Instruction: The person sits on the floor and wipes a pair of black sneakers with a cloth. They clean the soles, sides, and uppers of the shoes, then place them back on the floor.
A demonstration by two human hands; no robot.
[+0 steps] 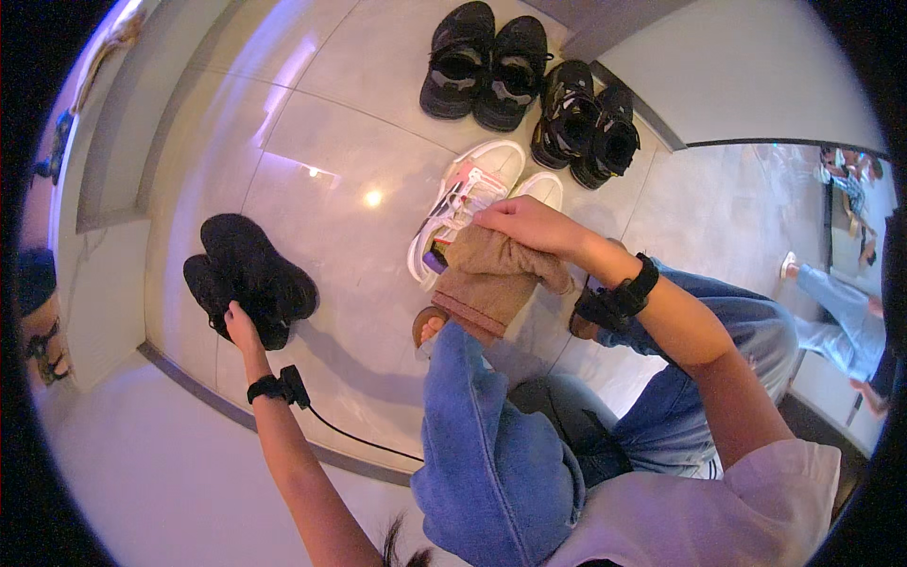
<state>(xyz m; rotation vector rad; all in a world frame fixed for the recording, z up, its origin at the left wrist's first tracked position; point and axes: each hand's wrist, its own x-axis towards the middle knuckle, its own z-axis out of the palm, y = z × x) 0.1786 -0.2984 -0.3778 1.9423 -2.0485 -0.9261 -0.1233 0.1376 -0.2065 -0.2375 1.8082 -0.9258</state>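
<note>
My left hand (242, 329) grips a pair of black shoes (248, 269) at the left; their plain dark undersides or uppers cannot be told apart. My right hand (528, 223) pinches a brown cloth (489, 269), which hangs bunched above my feet and over part of a pair of white sneakers. The near sneaker (496, 166) has pink and dark trim and white laces; its mate (544, 188) is partly hidden behind my right hand. Two pairs of black shoes stand beyond: one pair (457, 64) at the top, the other (567, 117) to its right.
Light floor tiles (340, 269) lie under the shoes. A white panel (758, 71) stands at the upper right, above a mirror-like surface (737, 198) showing reflected people. A pale ledge (106, 170) runs along the left. My knees in blue jeans (482, 439) are close below the cloth.
</note>
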